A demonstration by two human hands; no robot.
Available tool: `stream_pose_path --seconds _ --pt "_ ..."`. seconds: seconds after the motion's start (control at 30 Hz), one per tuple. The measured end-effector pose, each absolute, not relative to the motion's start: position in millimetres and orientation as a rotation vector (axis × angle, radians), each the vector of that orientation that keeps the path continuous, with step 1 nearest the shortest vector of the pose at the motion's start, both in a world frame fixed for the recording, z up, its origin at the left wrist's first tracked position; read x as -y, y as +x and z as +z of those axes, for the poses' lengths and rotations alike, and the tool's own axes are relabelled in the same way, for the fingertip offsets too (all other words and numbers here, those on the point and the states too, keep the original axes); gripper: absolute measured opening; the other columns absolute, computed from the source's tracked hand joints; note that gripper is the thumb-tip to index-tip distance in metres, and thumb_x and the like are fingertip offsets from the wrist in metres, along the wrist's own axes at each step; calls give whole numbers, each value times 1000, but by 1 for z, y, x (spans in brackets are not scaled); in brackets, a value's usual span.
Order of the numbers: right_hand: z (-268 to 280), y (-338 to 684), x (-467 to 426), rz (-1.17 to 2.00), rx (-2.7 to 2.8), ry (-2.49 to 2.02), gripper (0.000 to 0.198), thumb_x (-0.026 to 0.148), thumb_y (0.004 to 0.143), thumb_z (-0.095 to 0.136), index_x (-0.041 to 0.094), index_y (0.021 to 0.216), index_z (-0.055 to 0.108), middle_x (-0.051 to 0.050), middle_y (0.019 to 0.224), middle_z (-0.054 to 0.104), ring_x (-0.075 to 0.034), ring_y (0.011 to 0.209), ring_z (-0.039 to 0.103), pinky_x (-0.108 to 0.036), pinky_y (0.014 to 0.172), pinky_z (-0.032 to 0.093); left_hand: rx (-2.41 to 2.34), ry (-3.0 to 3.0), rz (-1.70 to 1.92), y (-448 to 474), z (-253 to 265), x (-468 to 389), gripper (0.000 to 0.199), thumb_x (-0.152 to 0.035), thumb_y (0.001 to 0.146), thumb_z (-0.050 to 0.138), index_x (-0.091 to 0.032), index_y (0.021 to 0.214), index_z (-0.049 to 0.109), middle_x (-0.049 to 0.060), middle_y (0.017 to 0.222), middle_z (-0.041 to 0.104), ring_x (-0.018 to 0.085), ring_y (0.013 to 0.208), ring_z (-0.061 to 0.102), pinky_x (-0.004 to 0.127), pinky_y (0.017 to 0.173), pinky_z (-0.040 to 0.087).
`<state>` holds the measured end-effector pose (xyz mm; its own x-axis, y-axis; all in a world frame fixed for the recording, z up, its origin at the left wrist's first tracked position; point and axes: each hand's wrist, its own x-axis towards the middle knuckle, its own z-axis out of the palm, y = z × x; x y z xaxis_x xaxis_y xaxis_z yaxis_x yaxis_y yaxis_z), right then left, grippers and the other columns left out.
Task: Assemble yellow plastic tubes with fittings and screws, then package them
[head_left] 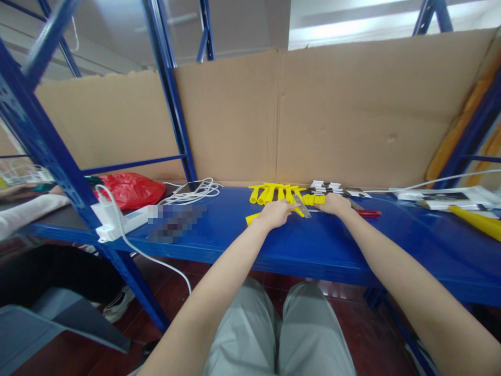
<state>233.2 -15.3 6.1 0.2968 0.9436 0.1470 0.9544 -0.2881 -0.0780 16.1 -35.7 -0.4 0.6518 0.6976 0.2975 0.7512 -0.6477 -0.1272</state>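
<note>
Near the middle of the blue surface [225,219], between front and back edges, a yellow-handled scraper [304,207], metal blade aslant. Closed around its handle, by the look of it, the left hand [276,213], with one finger reaching toward the blade. Just to the right, the right hand [332,203], fingers bent down at some short yellow pieces [314,200]; gripping or merely touching, impossible to tell.

Step in hand, probably: holding one scraper while picking among or steadying the pieces. Called for next, presumably: a firm hold on the handle, fingertips clear of the blade's edge, and a clean grasp of a single piece.

Toward the back edge, a row of yellow handles [270,193] and, farther right, black-and-white packets [325,186]. Just beyond the right hand, a red-handled tool [370,213]. Near the left end, a coiled white cable [195,190], a power strip [133,219] and a red plastic bag [133,189].

Behind the back edge, a cardboard panel [332,115] among blue rack posts. At far left, another person's hand [19,192]; below, a grey stool [58,318] on dark red tiles.
</note>
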Motion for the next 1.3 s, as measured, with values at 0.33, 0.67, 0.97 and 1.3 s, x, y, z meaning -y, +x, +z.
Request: stream_pose_path --seconds 0.33,0.67,0.97,1.3 --pt "7 226 18 -121 1723 -2388 47 33 84 54 9 121 68 -23 118 68 -32 112 65 -37 86 52 1176 -2643 -323 16 1 37 45 -24 98 45 -32 142 53 9 117 66 25 111 64 34 90 52" --pt "11 244 22 -186 1541 -2333 44 32 85 53 4 114 71 -27 113 69 -33 110 66 -37 87 51 1183 -2663 -348 16 -2 35 46 -22 97 47 -34 141 53 8 119 66 25 111 64 36 93 51" --pt "25 260 35 -200 1261 -2002 28 30 81 53 13 86 74 -20 90 73 -30 90 68 -34 74 50 1173 -2672 -323 17 -2 35 46 -22 97 47 -34 141 53 8 124 64 24 113 63 35 96 51" --pt "27 223 43 748 1012 -1274 14 14 78 60 17 66 54 2 54 53 -8 39 45 -20 38 34 1177 -2684 -303 16 -1 34 46 -24 97 48 -34 142 52 8 122 65 25 112 64 36 94 51"
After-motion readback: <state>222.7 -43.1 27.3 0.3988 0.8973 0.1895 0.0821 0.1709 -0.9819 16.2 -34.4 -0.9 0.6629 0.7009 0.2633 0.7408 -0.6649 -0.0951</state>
